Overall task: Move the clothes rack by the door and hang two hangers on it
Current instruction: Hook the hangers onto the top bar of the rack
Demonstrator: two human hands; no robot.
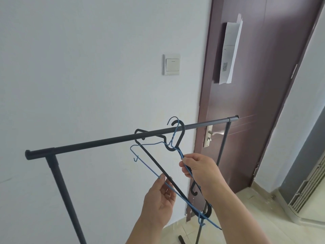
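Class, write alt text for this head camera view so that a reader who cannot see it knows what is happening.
Two hands hold a blue wire hanger and a black plastic hanger up to the top bar of a dark clothes rack, both hooks at the bar. The right hand grips near the necks, the left hand steadies the lower bars. A brown door stands behind.
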